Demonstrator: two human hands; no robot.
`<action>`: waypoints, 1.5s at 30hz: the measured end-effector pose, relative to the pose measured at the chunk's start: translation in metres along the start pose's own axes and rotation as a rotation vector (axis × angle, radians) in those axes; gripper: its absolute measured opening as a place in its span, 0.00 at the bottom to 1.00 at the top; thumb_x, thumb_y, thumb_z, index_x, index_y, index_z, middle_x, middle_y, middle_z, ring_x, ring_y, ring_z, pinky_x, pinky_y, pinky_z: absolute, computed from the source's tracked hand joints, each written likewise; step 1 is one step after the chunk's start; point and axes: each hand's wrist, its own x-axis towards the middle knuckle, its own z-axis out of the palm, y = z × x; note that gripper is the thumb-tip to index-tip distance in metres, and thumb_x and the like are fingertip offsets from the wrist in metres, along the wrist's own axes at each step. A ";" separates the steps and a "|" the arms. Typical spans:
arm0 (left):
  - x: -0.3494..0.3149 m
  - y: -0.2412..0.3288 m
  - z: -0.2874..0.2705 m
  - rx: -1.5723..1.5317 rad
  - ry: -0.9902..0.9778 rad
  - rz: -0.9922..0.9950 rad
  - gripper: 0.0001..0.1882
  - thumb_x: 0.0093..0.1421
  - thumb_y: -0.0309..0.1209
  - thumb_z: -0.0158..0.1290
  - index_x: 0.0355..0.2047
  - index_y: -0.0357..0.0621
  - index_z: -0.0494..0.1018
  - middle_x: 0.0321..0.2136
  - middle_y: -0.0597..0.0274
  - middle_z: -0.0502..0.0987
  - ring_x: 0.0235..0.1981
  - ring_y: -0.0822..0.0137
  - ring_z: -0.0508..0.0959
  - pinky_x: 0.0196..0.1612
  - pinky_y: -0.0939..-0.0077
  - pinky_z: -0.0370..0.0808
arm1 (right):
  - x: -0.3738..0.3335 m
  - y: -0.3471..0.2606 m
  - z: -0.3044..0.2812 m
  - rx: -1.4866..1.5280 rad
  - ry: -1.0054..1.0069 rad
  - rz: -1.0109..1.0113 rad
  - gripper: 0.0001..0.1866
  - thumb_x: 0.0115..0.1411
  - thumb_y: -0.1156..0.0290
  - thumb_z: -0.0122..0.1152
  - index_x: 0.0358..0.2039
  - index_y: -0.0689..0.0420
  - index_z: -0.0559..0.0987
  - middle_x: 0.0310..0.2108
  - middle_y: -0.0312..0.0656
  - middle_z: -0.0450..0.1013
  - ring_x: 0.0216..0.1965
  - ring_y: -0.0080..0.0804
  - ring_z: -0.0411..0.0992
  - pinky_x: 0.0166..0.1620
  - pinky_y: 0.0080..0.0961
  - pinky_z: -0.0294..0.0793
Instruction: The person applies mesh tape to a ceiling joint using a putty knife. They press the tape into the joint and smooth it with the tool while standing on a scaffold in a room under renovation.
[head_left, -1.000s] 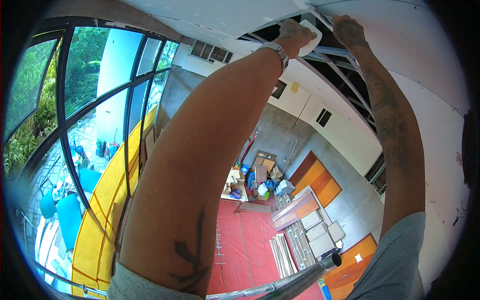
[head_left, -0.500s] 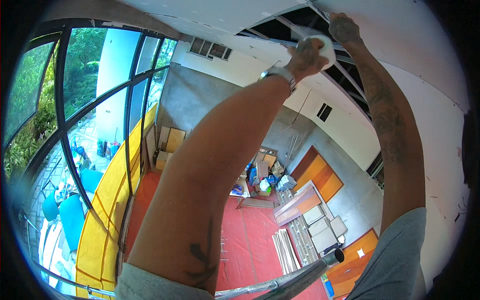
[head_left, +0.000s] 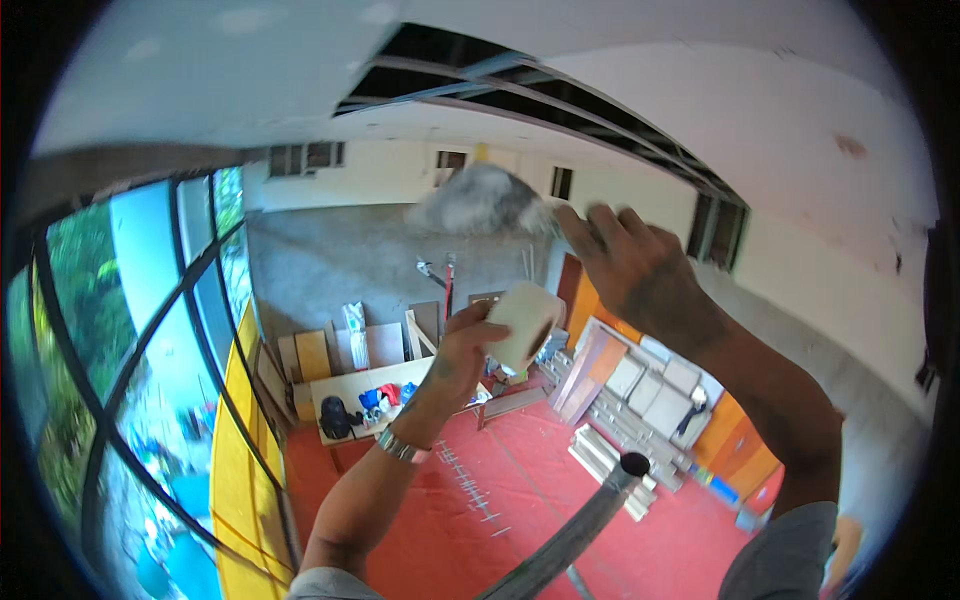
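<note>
The right hand, right of centre, is clenched on the handle of a motion-blurred putty knife at upper centre; its long axis runs nearly level, the broad, smeared blade pointing left. At mid-frame the left hand grasps the left edge of a whitish rounded-rectangular piece, tilted, its long axis slanting from upper right to lower left. Beyond, a metal pipe at lower centre rises rightward over red floor covering.
</note>
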 end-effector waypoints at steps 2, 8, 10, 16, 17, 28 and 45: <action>-0.008 0.002 0.016 -0.272 -0.048 -0.021 0.27 0.49 0.28 0.49 0.50 0.27 0.65 0.45 0.47 0.72 0.48 0.57 0.72 0.55 0.66 0.66 | -0.053 0.001 -0.060 0.039 -0.142 0.105 0.27 0.46 0.73 0.56 0.49 0.63 0.71 0.33 0.43 0.67 0.28 0.31 0.69 0.27 0.23 0.73; -0.047 0.020 0.107 -0.193 -0.184 -0.153 0.27 0.59 0.41 0.48 0.51 0.30 0.64 0.48 0.46 0.71 0.50 0.56 0.72 0.54 0.61 0.68 | -0.209 -0.012 -0.233 0.007 -0.393 0.756 0.26 0.50 0.79 0.55 0.53 0.62 0.68 0.40 0.51 0.67 0.36 0.46 0.71 0.37 0.35 0.73; -0.050 0.015 0.139 -0.015 -0.240 -0.164 0.21 0.57 0.33 0.53 0.47 0.30 0.68 0.41 0.51 0.75 0.42 0.63 0.77 0.46 0.69 0.75 | -0.254 -0.032 -0.288 0.044 -0.454 1.075 0.25 0.55 0.79 0.51 0.55 0.61 0.65 0.43 0.50 0.66 0.42 0.46 0.69 0.43 0.36 0.69; -0.056 -0.033 0.274 0.309 -0.789 -0.370 0.16 0.52 0.34 0.61 0.34 0.37 0.72 0.29 0.62 0.76 0.31 0.73 0.76 0.34 0.78 0.74 | -0.356 -0.152 -0.440 0.161 0.086 1.920 0.22 0.59 0.67 0.55 0.52 0.62 0.66 0.42 0.39 0.68 0.40 0.26 0.67 0.41 0.29 0.68; -0.060 -0.040 0.299 0.398 -0.936 -0.350 0.17 0.51 0.37 0.62 0.33 0.37 0.72 0.28 0.62 0.76 0.30 0.74 0.75 0.33 0.78 0.73 | -0.372 -0.183 -0.457 0.220 0.306 2.065 0.23 0.59 0.67 0.55 0.52 0.61 0.66 0.39 0.38 0.68 0.35 0.25 0.67 0.36 0.27 0.66; -0.214 -0.147 0.510 0.438 -1.702 -0.297 0.24 0.52 0.46 0.61 0.35 0.38 0.67 0.27 0.59 0.73 0.30 0.71 0.72 0.31 0.74 0.69 | -0.357 -0.319 -0.448 0.061 1.177 2.257 0.12 0.55 0.77 0.51 0.40 0.53 0.66 0.21 0.37 0.66 0.10 0.22 0.60 0.10 0.19 0.60; -0.423 -0.262 0.524 0.051 -1.831 -0.795 0.21 0.64 0.45 0.47 0.39 0.34 0.67 0.33 0.59 0.72 0.34 0.72 0.72 0.36 0.75 0.70 | -0.342 -0.367 -0.511 -0.564 1.165 2.301 0.26 0.48 0.73 0.65 0.44 0.54 0.60 0.21 0.35 0.66 0.12 0.22 0.62 0.13 0.18 0.63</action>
